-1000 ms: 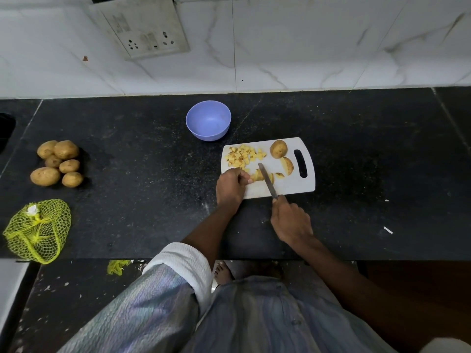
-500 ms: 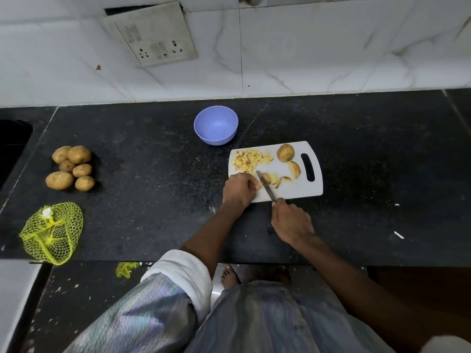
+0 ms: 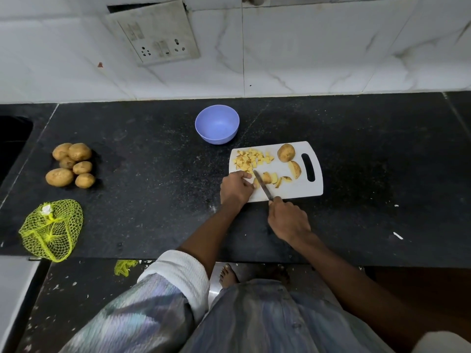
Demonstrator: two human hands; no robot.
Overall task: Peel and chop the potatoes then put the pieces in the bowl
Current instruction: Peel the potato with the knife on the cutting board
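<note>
On the black counter [image 3: 153, 212] lies a white cutting board [image 3: 300, 189]. The right hand [image 3: 289, 220] grips the handle of a knife [image 3: 262, 186], and its blade lies across a potato piece [image 3: 266, 177] near the board's left front part. The left hand [image 3: 235, 188] rests on the board's left edge with curled fingers that hold a piece [image 3: 255, 183] just beside the blade. Behind these, a heap of small chopped pieces [image 3: 251, 160] lies at the board's far left corner. A whole potato [image 3: 286, 152] and a half potato [image 3: 295, 169] lie near the board's handle slot. The purple bowl [image 3: 217, 127] stands just behind the board. Six unpeeled potatoes [image 3: 71, 164] lie well apart at the left, with a yellow net bag [image 3: 52, 229] in front of them.
</note>
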